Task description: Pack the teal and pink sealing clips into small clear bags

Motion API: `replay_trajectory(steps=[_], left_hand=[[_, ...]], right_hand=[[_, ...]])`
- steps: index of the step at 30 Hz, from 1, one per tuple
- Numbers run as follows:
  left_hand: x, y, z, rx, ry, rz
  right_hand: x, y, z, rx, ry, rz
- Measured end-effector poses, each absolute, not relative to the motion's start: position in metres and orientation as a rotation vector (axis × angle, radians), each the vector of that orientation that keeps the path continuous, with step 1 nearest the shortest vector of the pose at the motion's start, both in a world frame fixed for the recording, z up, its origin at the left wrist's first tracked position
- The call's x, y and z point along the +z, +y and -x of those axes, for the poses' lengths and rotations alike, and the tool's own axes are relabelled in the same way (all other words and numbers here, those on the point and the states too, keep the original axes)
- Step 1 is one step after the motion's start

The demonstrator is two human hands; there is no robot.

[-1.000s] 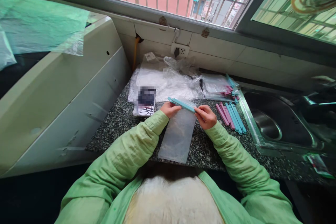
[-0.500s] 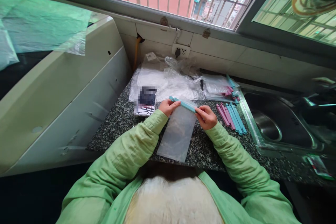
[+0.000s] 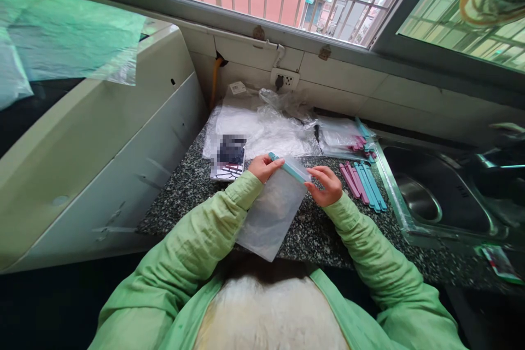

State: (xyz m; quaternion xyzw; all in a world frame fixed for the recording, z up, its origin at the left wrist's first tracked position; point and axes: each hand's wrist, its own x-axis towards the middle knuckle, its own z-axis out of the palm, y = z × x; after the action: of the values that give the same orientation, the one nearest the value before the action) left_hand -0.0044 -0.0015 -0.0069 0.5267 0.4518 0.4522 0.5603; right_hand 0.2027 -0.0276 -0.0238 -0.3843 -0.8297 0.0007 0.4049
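Closest to the camera, a clear plastic bag (image 3: 268, 213) hangs over the front edge of the granite counter (image 3: 184, 186), tilted with its lower corner toward the person's body. Along its top edge sits a blue sealing strip (image 3: 289, 167). The left hand (image 3: 264, 167) is closed on the left end of this strip, thumb on top. The right hand (image 3: 326, 186) is at the right end of the strip with the fingers half open; its fingertips touch the bag's corner, but a firm grip I cannot confirm.

Just right of the right hand lies a row of pink and blue strips (image 3: 363, 183), near the rim of the steel sink (image 3: 414, 197). Left of the left hand lies a small printed card (image 3: 228, 159). Farther back are crumpled plastic wrappers (image 3: 262, 126) and a stack of finished bags (image 3: 342, 136). On the wall behind is a power socket (image 3: 284, 79).
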Motion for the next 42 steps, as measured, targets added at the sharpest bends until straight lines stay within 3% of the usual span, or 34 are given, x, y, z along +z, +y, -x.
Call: replay_trajectory(steps=[10,13,23,42], left_hand=[[-0.010,-0.013,-0.007,0.868,0.793,-1.308],[-0.013,-0.014,-0.007,0.872,0.771,-1.326],[-0.020,-0.012,-0.008,0.881,0.768,-1.366],[-0.016,-0.013,-0.010,1.009,0.863,-1.344]], right_hand=[[-0.022,-0.030,-0.194,1.153,-1.882,1.108],[-0.023,-0.030,-0.192,1.356,-1.834,1.181],[-0.024,-0.032,-0.189,1.440,-1.697,1.313],[-0.017,-0.032,-0.190,1.103,-1.846,1.329]])
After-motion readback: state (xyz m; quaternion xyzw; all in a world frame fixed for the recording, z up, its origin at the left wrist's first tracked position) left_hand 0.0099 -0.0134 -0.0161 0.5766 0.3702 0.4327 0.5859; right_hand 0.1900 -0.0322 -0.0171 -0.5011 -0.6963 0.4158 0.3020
